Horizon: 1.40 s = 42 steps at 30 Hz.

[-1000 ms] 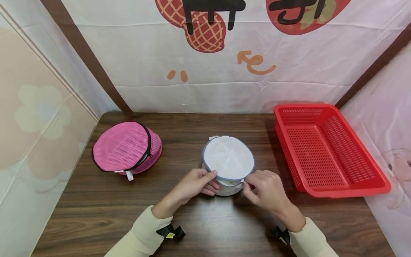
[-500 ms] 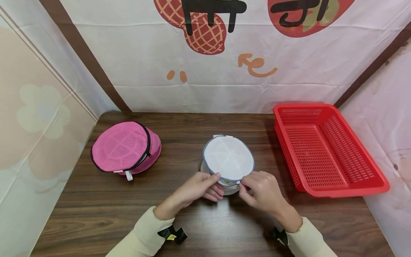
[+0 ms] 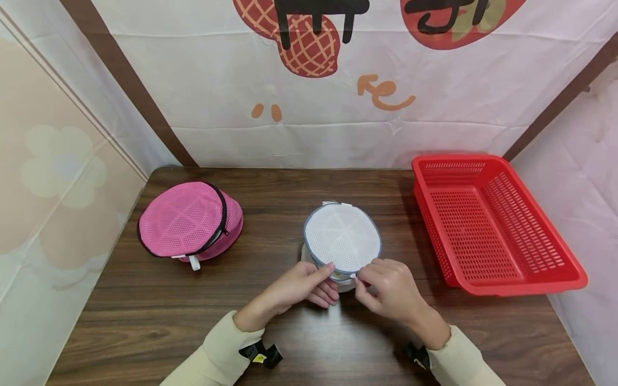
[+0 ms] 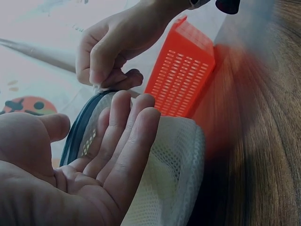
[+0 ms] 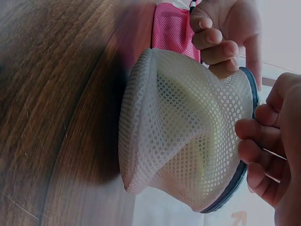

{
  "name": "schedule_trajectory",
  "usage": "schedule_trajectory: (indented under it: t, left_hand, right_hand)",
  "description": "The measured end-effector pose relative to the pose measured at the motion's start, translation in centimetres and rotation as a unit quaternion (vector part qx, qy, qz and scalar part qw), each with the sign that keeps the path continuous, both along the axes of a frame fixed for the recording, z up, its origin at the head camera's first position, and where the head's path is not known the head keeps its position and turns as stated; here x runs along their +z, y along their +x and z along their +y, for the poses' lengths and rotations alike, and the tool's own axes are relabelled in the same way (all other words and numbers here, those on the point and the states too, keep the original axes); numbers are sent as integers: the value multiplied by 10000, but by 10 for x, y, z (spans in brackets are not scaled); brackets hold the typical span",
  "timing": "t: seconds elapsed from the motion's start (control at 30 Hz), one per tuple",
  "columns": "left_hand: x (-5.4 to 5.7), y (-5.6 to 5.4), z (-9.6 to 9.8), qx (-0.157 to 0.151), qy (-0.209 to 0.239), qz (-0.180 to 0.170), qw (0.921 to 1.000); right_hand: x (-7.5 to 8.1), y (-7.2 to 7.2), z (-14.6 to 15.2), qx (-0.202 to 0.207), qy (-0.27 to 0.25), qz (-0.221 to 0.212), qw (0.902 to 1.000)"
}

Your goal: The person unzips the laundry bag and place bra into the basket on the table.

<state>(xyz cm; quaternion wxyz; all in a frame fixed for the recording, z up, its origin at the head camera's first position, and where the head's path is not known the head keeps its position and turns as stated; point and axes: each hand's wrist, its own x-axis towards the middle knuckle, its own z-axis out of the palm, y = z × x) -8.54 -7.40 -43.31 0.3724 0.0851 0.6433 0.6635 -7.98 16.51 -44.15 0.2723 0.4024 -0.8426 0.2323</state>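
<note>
A round white mesh laundry bag (image 3: pixel 343 238) with a blue-grey zipped rim stands mid-table. Its lid lies over the top, and something pale yellow shows through the side mesh in the right wrist view. My left hand (image 3: pixel 309 284) holds the bag's front rim, thumb on top and fingers against the side. Just right of it, my right hand (image 3: pixel 393 289) pinches the small white zipper pull (image 3: pixel 353 276) at the rim. In the left wrist view, the dark zipper (image 4: pixel 77 127) passes between the left thumb and fingers.
A pink mesh laundry bag (image 3: pixel 183 220) with black zipper trim sits at the table's left. On the right stands a red perforated plastic basket (image 3: pixel 526 287). A printed cloth backdrop (image 3: pixel 309 145) rises behind the wooden table (image 3: pixel 145 327).
My right hand has moved left along the front rim with the zipper pull, coming closer to the left hand. The left hand has shifted slightly right and toward me.
</note>
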Motion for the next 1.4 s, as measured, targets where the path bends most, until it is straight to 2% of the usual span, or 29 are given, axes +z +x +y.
schedule_trajectory:
  t: [0.53, 0.97, 1.4]
  left_hand:
    - [-3, -1, 3, 345, 122, 0, 9993]
    - [-5, 2, 11, 599, 170, -58, 9980]
    - [-10, 2, 10, 596, 446, -193, 9970]
  right_hand:
    - [2, 0, 0, 452, 106, 71, 9989]
    - [1, 1, -2, 309, 274, 145, 9990]
    - [0, 2, -3, 253, 376, 52, 9990]
